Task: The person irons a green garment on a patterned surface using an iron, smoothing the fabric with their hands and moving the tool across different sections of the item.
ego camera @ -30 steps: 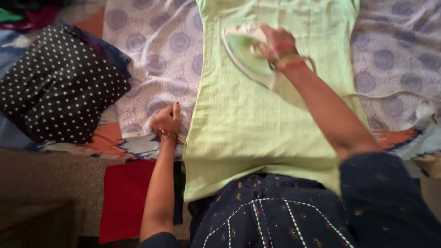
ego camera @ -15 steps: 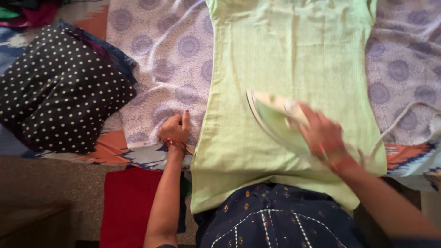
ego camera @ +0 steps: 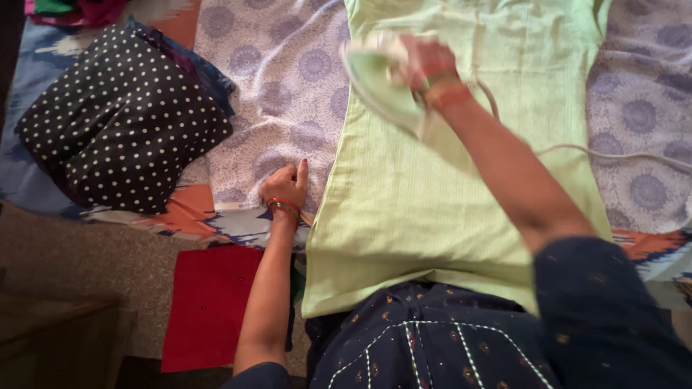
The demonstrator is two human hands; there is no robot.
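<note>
Iron, gripped by right hand, moved up the garment; left hand stays fisted.

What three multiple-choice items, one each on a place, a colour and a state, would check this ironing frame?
1. Where does the left hand rest?
A. On the patterned sheet, at the left edge of the garment
B. On the polka-dot bundle
C. On the iron

2. What colour is the garment spread flat?
A. Red
B. Light green
C. Navy with white dots

3. What is the right hand doing?
A. Lying open on the sheet
B. Closed round the iron's handle
C. Pinching the cord

Answers:
1. A, the fist sits on the lilac sheet, right by the garment's left edge.
2. B, the cloth under the iron is pale green.
3. B, the fingers wrap the handle while the iron sits on the garment's upper part.
</note>
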